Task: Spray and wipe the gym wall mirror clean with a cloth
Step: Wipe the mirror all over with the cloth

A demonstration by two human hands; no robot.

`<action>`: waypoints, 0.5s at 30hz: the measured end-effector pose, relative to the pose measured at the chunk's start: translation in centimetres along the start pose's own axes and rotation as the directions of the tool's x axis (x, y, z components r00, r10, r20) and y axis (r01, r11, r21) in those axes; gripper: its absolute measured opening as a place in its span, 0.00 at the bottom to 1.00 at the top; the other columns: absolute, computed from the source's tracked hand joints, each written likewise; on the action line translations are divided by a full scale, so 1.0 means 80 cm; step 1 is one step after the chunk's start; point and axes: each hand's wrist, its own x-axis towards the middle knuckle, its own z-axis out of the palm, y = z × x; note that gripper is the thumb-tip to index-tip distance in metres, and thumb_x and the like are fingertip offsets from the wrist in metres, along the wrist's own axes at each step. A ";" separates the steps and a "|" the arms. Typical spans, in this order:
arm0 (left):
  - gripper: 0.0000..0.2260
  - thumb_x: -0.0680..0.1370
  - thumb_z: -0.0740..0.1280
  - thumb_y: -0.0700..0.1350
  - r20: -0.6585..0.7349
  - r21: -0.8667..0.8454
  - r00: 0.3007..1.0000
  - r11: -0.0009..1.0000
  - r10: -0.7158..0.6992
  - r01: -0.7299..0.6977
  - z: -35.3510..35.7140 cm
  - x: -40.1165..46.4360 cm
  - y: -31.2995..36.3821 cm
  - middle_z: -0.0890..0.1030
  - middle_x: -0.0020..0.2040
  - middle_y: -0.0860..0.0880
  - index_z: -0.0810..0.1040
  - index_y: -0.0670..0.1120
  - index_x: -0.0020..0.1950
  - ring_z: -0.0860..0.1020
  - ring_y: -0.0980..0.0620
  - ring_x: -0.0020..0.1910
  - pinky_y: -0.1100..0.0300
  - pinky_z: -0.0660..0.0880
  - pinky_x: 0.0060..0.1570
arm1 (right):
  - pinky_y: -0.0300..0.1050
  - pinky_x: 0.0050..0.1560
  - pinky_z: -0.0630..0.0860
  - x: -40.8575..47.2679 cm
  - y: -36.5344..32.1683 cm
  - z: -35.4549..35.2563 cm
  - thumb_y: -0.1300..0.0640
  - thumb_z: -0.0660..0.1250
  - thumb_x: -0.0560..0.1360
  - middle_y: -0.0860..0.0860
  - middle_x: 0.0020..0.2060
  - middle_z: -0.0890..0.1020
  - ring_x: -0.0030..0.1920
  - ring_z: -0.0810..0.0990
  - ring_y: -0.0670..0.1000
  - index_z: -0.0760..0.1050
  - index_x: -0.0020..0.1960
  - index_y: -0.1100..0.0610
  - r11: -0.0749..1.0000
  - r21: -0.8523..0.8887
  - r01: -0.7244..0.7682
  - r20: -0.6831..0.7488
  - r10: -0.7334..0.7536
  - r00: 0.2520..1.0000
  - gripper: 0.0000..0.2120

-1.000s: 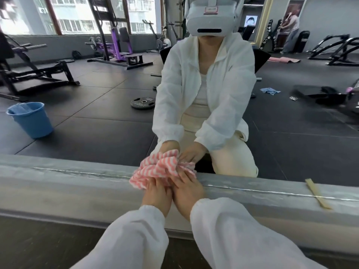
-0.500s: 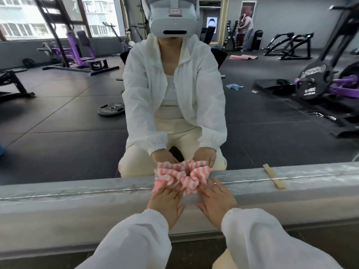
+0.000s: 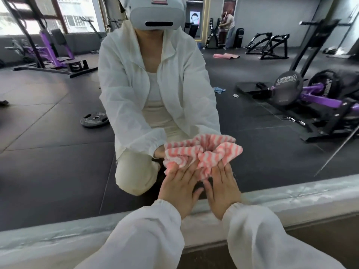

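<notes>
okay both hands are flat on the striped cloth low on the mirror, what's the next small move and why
Probably slide the cloth sideways along the glass. Both the left hand and the right hand press it with straight fingers against the mirror just above the bottom ledge, and it is bunched, so it covers only a small patch; wide glass lies to either side.

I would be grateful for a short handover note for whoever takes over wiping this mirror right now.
Left hand: fingers straight, pressing the striped cloth flat against the mirror.
Right hand: the same, beside the left.
Cloth: bunched, low on the glass, just above the bottom ledge.
Spray bottle: not in view.
Done: cannot tell how much glass is clean.
Left: wipe onward across and up.
</notes>
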 end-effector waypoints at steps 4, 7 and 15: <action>0.25 0.82 0.41 0.55 -0.145 0.049 0.989 0.998 -0.018 0.025 -0.139 0.090 -0.016 0.57 0.74 0.47 0.55 0.43 0.75 0.58 0.47 0.73 0.51 0.39 0.73 | 0.54 0.66 0.63 0.090 -0.029 -0.132 0.45 0.41 0.82 0.63 0.67 0.72 0.68 0.62 0.57 0.59 0.71 0.62 0.998 0.041 -0.039 -0.140 0.044 0.989 0.27; 0.25 0.82 0.37 0.55 -0.213 0.055 0.976 0.997 -0.041 0.054 -0.249 0.163 -0.022 0.55 0.75 0.47 0.51 0.46 0.76 0.58 0.47 0.75 0.50 0.40 0.74 | 0.58 0.64 0.62 0.160 -0.052 -0.242 0.49 0.50 0.78 0.62 0.70 0.67 0.70 0.58 0.55 0.55 0.73 0.59 0.991 0.128 -0.043 -0.233 0.072 0.970 0.26; 0.23 0.77 0.50 0.52 -0.399 0.070 0.917 0.998 0.024 0.005 -0.509 0.329 -0.037 0.69 0.70 0.47 0.63 0.44 0.70 0.68 0.46 0.69 0.48 0.51 0.72 | 0.54 0.72 0.61 0.339 -0.087 -0.523 0.47 0.45 0.81 0.60 0.72 0.64 0.73 0.58 0.56 0.55 0.74 0.59 0.997 0.017 0.075 -0.305 -0.066 0.950 0.25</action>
